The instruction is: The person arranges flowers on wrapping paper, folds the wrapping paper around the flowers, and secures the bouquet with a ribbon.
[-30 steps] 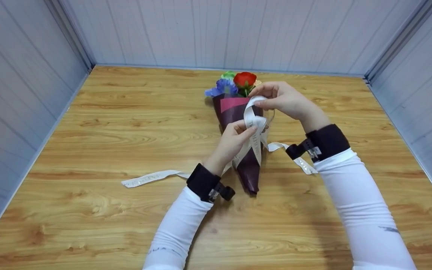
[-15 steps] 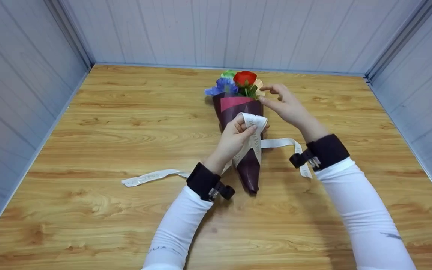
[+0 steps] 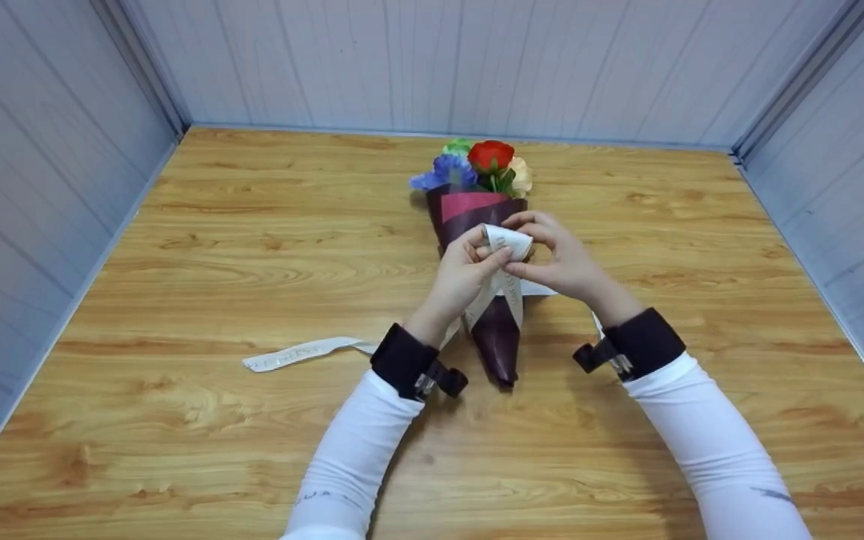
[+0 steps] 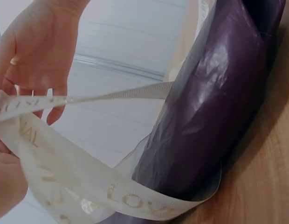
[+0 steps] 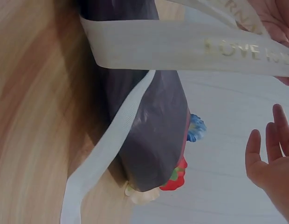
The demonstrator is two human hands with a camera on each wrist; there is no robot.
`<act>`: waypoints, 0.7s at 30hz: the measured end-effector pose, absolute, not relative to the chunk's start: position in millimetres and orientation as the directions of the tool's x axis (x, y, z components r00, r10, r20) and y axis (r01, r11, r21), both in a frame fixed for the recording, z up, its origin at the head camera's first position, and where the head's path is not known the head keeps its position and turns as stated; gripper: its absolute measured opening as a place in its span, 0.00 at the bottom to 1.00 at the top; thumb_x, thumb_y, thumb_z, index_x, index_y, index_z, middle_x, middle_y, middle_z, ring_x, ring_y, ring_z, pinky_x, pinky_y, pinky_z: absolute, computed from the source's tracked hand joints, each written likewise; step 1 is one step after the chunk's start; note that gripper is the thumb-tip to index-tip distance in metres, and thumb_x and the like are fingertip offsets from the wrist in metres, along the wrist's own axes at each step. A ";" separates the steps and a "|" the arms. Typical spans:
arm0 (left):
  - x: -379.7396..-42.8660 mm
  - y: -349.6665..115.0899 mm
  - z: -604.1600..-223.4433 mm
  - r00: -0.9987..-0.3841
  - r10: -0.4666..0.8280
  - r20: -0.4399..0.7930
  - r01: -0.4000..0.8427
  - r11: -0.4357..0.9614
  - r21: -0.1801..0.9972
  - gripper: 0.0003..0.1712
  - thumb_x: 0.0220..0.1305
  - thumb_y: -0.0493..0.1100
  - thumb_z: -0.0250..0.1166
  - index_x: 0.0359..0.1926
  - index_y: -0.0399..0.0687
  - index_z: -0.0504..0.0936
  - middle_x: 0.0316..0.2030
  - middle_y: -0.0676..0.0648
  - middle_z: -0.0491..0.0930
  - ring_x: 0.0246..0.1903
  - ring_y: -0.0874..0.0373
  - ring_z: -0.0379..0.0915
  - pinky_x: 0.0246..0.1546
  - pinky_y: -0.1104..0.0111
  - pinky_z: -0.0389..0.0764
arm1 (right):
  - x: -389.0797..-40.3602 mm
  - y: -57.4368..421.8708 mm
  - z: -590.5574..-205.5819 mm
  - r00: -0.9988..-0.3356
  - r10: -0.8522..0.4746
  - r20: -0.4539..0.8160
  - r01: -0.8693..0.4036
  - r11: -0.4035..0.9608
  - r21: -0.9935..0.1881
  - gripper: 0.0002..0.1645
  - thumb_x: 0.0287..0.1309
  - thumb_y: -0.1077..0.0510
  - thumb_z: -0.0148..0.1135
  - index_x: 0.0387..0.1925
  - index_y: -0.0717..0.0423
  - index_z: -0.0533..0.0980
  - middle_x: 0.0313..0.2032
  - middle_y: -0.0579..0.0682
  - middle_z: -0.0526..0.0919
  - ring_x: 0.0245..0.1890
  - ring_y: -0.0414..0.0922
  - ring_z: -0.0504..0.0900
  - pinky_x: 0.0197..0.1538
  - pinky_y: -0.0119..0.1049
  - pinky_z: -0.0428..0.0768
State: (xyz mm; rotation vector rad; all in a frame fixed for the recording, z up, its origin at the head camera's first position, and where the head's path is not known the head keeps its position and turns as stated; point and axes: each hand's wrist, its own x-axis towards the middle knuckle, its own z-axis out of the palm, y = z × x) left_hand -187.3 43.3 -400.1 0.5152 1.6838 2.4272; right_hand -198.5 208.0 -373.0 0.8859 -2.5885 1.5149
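Observation:
A bouquet of artificial-looking flowers in dark purple wrapping point(image 3: 496, 349) lies on the wooden table. Around its lower half runs a white ribbon point(image 5: 149, 44) with gold lettering, "LOVE" readable in both wrist views. My left hand point(image 3: 462, 277) pinches a folded loop of this ribbon above the wrap. My right hand point(image 3: 563, 259) reaches in from the right, its thumb tip beside the fold and its forefinger behind the loop's upper edge. Seen from the right wrist, several fingers point(image 5: 275, 147) of the right hand stand loosely spread, apart from the ribbon.
Red point(image 3: 490, 156), blue, green and cream blooms fill the far end of the bouquet. One ribbon tail point(image 3: 297, 354) stretches left over the table point(image 3: 177, 435); the other point(image 3: 541, 288) runs right, partly hidden behind my right arm. Pale panel walls point(image 3: 432, 67) enclose the table.
My right hand let go of the upper ribbon loop, drew back right, then came down beside the left hand's fold. The right ribbon tail shifted. The left hand stayed in place, holding the ribbon.

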 end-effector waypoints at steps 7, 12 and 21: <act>-188.1 41.9 -401.2 -0.922 0.328 0.208 0.079 -0.367 0.927 0.12 0.66 0.27 0.52 0.49 0.28 0.67 0.36 0.38 0.83 0.33 0.65 0.78 0.40 0.73 0.76 | -196.7 201.6 -380.7 -0.845 -0.391 0.365 -0.504 0.351 -0.789 0.11 0.48 0.71 0.68 0.35 0.71 0.79 0.50 0.62 0.76 0.50 0.45 0.72 0.49 0.32 0.69; -187.8 40.5 -401.3 -0.914 0.341 0.222 0.077 -0.389 0.918 0.06 0.67 0.28 0.51 0.44 0.35 0.65 0.33 0.44 0.84 0.33 0.66 0.78 0.41 0.73 0.74 | -197.3 200.0 -383.5 -0.812 -0.354 0.464 -0.569 0.299 -0.766 0.06 0.46 0.72 0.69 0.29 0.71 0.80 0.51 0.64 0.76 0.53 0.45 0.72 0.53 0.32 0.68; -192.2 34.7 -400.4 -0.926 0.342 0.159 0.091 -0.206 0.974 0.07 0.68 0.33 0.54 0.31 0.43 0.68 0.18 0.56 0.67 0.19 0.65 0.58 0.20 0.75 0.57 | -198.5 199.7 -380.8 -0.773 -0.355 0.526 -0.622 0.266 -0.736 0.11 0.54 0.72 0.62 0.20 0.67 0.71 0.56 0.62 0.77 0.63 0.52 0.69 0.63 0.35 0.66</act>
